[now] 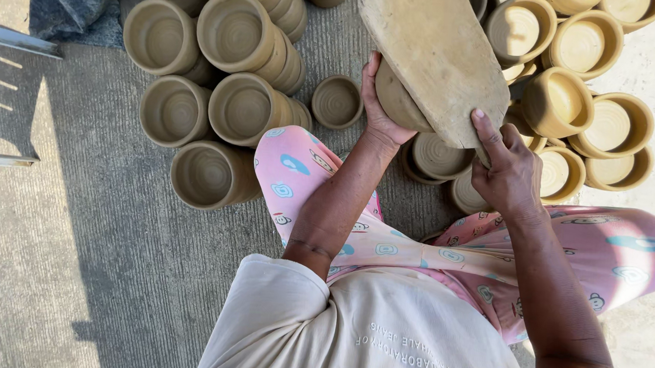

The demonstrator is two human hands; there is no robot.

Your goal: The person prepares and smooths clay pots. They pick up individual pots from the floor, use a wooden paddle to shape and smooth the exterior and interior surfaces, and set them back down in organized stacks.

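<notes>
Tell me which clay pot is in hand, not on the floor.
The pot cupped in the left hand, under the flat wooden paddle gripped by the right hand; all others lie grounded.

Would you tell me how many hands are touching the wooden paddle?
1: the right hand grips the wooden paddle at its lower end; the left hand cups a clay pot beneath it.

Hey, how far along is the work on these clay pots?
Many pots already lie stacked on the ground, like the stacks at left. In hand: the left hand holds one clay pot while the right hand presses a wooden paddle on it. Which remain, I cannot tell.
</notes>
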